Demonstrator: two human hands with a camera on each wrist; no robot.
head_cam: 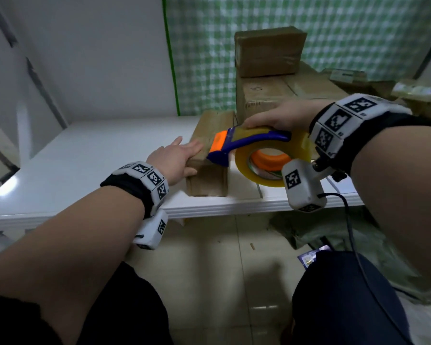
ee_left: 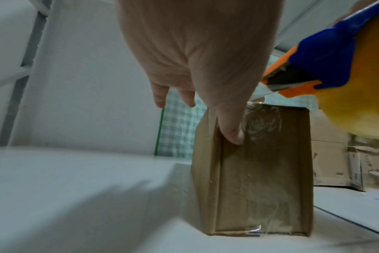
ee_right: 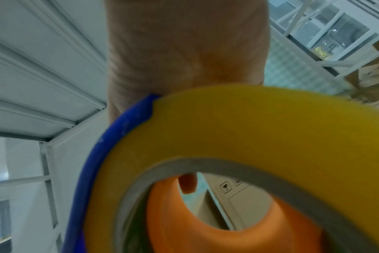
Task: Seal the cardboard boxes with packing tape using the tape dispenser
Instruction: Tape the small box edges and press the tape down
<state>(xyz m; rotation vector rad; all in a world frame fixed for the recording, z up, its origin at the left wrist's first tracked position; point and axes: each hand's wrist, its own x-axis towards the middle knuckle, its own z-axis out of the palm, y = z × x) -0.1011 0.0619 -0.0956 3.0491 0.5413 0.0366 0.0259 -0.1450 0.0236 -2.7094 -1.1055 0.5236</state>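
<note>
A small brown cardboard box (head_cam: pixel 207 181) stands near the front edge of the white table (head_cam: pixel 85 158). My left hand (head_cam: pixel 179 155) rests on the box's left top edge with the fingers straight. In the left wrist view its thumb (ee_left: pixel 231 133) presses the near face of the box (ee_left: pixel 260 179), where shiny clear tape runs down. My right hand (head_cam: pixel 281 118) grips the blue and orange tape dispenser (head_cam: pixel 249 140) from above. The dispenser's orange blade end sits just over the box's top near edge. A yellowish tape roll (head_cam: pixel 271 165) hangs on its orange hub (ee_right: pixel 206 231).
Two larger taped boxes (head_cam: pixel 269 51) are stacked at the back of the table behind the small one. More cardboard (head_cam: pixel 358 78) is piled at the right. A green checked curtain (head_cam: pixel 309 21) hangs behind. White wall panels close the left side. Tiled floor lies below the table's front edge.
</note>
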